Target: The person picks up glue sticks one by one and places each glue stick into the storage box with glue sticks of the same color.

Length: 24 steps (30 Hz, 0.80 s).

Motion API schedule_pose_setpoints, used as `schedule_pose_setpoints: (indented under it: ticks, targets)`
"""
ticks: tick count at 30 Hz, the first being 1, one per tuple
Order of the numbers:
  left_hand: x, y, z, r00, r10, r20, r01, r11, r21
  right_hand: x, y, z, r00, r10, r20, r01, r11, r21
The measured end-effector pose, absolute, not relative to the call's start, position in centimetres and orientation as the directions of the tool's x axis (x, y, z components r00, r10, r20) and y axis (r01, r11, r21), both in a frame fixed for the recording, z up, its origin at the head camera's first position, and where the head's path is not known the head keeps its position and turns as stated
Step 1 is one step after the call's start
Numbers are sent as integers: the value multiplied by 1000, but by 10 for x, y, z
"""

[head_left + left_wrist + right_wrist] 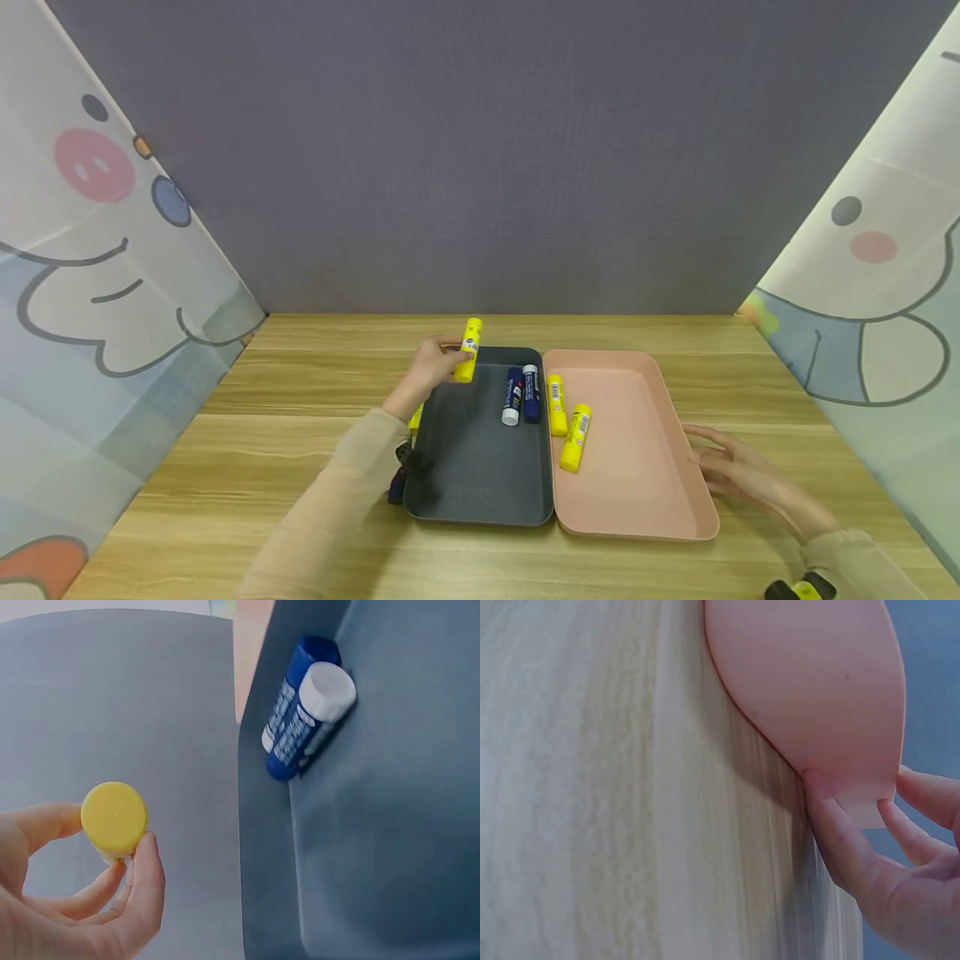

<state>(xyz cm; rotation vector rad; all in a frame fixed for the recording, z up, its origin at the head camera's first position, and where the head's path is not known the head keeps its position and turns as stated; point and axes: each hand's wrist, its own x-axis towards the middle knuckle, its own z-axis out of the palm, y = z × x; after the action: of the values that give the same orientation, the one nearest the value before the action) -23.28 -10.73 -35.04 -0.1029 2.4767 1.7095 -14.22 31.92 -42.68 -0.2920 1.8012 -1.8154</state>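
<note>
At the near right we see a black-and-yellow device (804, 590) by the right cuff. The right grip (738, 477) reaches in from there, its fingers spread and gently bent, touching the right wall of the pink tray (630, 467) on the wood-grained counter (225, 500). Just left of that tray stands the dark grey tray (480, 475).

In the pink tray we find a slanted yellow tube (575, 438) and, farther left, an upper yellow tube (557, 406) along the left wall; both bear barcode-like stripes. In the grey tray, near its right wall, two blue tubes (532, 394) lie side by side, one with its white end near, the other with it far; we cannot read their white lettering.

The left arm (322, 508) stretches in from the near left. Over the grey tray's far left corner the left grip (437, 362) pinches a raised yellow tube (468, 350) between thumb and fingers, its top leaning right. Its label shows a round blue mark; we cannot make out the print.

Beyond, we see a grey wall (495, 167).
</note>
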Motion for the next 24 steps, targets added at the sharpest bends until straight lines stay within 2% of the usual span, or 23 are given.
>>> schedule_pose_setpoints:
  ticks: [16, 24]
  targets:
    - [-232, -63, -353, -983, 90, -161, -130, 281, 951, -143, 320, -430, -803, -572, -166, 203, -1, -979]
    - [-232, -44, -357, -978, 129, -164, -127, 259, 958, -145, 321, -431, -774, -620, -128, 201, -50, -978]
